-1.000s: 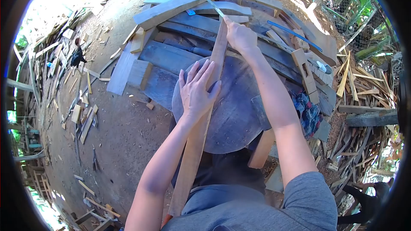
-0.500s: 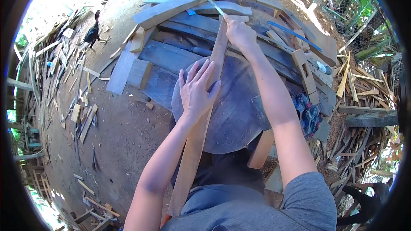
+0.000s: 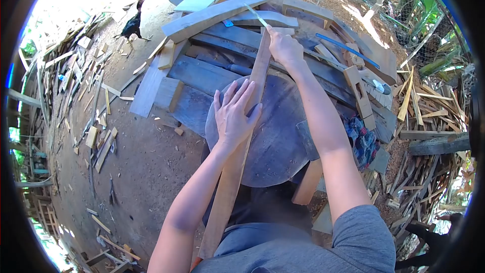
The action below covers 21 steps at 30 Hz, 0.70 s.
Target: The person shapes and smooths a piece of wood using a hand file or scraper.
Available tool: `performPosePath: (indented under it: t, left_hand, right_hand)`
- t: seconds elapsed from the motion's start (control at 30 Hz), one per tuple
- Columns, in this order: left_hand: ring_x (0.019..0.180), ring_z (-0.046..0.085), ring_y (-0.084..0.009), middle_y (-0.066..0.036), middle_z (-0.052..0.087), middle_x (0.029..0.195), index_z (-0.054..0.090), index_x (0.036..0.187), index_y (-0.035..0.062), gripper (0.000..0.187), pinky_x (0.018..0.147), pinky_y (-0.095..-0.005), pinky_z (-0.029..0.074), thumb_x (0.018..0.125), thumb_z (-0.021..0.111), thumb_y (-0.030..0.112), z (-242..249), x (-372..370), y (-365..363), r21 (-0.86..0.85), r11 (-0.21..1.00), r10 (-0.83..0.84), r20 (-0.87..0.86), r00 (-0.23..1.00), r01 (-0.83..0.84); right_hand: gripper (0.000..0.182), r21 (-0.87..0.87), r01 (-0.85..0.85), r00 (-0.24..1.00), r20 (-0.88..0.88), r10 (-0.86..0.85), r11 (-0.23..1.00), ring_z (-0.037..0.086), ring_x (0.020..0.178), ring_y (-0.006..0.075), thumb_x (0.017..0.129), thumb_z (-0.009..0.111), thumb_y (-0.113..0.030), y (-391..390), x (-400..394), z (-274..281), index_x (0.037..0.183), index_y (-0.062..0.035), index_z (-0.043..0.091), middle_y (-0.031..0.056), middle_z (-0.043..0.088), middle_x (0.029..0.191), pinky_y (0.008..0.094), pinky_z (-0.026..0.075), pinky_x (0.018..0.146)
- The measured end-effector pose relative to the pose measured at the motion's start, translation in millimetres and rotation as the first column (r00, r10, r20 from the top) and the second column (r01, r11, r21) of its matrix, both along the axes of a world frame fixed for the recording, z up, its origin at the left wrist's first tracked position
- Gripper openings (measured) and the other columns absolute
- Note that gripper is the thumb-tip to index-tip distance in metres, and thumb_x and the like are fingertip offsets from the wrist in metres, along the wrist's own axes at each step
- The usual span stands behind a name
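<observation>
A long narrow wooden plank runs from beside my waist up across a round, dark worn board. My left hand lies flat on the plank with its fingers spread, the thumb over the near-right edge. At the plank's far end, my right hand is closed around a thin, pale, blade-like tool that points away and to the left. Its handle is hidden in my fist, so its exact kind does not show. The tool's shaft lies just beyond the plank's tip.
Stacked boards sit past the round board, with a curved beam across them. A blue strip, a notched wood block and a crumpled cloth lie right. A black bird stands left among wood scraps. More offcuts heap at right.
The whole view has shifted slightly, with the boards sitting a little lower. The black bird has moved and now stands more upright. Both hands keep nearly the same places on the plank and tool.
</observation>
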<state>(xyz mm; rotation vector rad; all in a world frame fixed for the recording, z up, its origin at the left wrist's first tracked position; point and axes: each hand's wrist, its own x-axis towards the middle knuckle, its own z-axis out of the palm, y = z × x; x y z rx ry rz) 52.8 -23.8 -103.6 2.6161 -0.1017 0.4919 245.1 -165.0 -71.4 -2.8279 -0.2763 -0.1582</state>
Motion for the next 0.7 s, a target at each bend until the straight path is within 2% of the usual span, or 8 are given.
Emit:
performPosePath:
  t: [0.2,0.27,0.3,0.37,0.4,0.47,0.63,0.7]
  left_hand:
    - [0.142,0.044,-0.0266,-0.001,0.058,0.146,0.060,0.142,0.0212,0.058,0.121,-0.0546,0.022,0.086,0.072,0.033,2,-2,-1,-0.023,1.000,0.002,-0.008,1.000,-0.002]
    - [0.141,0.045,-0.0272,-0.003,0.058,0.146,0.059,0.142,0.0197,0.058,0.120,-0.0577,0.021,0.086,0.072,0.032,3,-1,-1,-0.039,0.999,-0.009,-0.004,1.000,0.009]
    - [0.141,0.045,-0.0272,-0.003,0.058,0.146,0.059,0.142,0.0197,0.058,0.120,-0.0577,0.021,0.086,0.072,0.032,1,-2,0,-0.037,0.999,-0.011,0.005,1.000,0.011]
    - [0.141,0.045,-0.0267,-0.003,0.059,0.145,0.060,0.141,0.0194,0.058,0.119,-0.0580,0.022,0.085,0.073,0.032,-2,-1,-1,-0.034,0.999,-0.007,0.018,1.000,0.007]
    - [0.141,0.045,-0.0267,-0.003,0.059,0.145,0.060,0.141,0.0194,0.058,0.119,-0.0580,0.022,0.085,0.073,0.032,-4,0,-3,-0.031,0.999,-0.007,0.043,0.999,0.008]
    - [0.140,0.046,-0.0258,-0.002,0.060,0.144,0.060,0.140,0.0197,0.059,0.119,-0.0579,0.023,0.085,0.073,0.033,-6,0,0,-0.054,0.998,-0.008,0.049,0.999,0.011]
    - [0.140,0.047,-0.0241,-0.001,0.061,0.142,0.062,0.138,0.0205,0.057,0.119,-0.0573,0.024,0.084,0.073,0.035,-3,-1,-1,-0.075,0.997,0.011,0.036,0.999,-0.008]
    - [0.140,0.046,-0.0237,-0.001,0.061,0.143,0.063,0.138,0.0204,0.058,0.119,-0.0570,0.023,0.084,0.073,0.036,-5,1,0,-0.065,0.998,0.009,0.058,0.998,-0.005]
  right_hand:
    - [0.049,-0.036,-0.078,0.997,0.013,0.079,0.996,0.073,0.089,0.0381,0.099,0.044,-0.017,-17,-63,9,0.145,-0.0296,0.053,0.0214,0.073,0.097,0.0516,0.058,0.077]
    - [0.049,-0.079,-0.079,0.988,-0.137,0.068,0.994,0.073,0.090,0.0392,0.099,0.044,-0.018,-18,-67,17,0.145,-0.0292,0.054,0.0215,0.073,0.097,0.0518,0.058,0.079]
    - [0.049,-0.078,-0.076,0.989,-0.129,0.066,0.994,0.073,0.090,0.0392,0.099,0.044,-0.018,-17,-55,11,0.145,-0.0292,0.054,0.0215,0.073,0.097,0.0518,0.058,0.079]
    - [0.044,0.073,-0.027,1.000,0.005,0.026,0.997,0.071,0.093,0.0440,0.102,0.040,-0.025,-12,-1,-9,0.144,-0.0269,0.054,0.0234,0.072,0.103,0.0561,0.057,0.080]
    - [0.045,0.057,0.017,0.998,-0.065,-0.013,0.998,0.068,0.101,0.0450,0.103,0.038,-0.024,-10,22,-9,0.145,-0.0238,0.053,0.0257,0.069,0.111,0.0560,0.055,0.088]
    - [0.045,0.128,0.001,0.999,-0.050,0.006,0.992,0.067,0.105,0.0453,0.103,0.038,-0.023,-17,38,-28,0.146,-0.0230,0.051,0.0265,0.067,0.117,0.0551,0.053,0.092]
    - [0.046,0.299,-0.008,0.993,-0.108,0.042,0.954,0.061,0.119,0.0442,0.105,0.040,-0.025,-60,-15,-32,0.150,-0.0163,0.047,0.0274,0.060,0.132,0.0483,0.048,0.103]
    - [0.049,0.501,-0.170,0.973,0.223,0.063,0.849,0.064,0.111,0.0457,0.105,0.043,-0.031,-90,-36,-58,0.152,-0.0149,0.043,0.0288,0.066,0.117,0.0527,0.049,0.094]
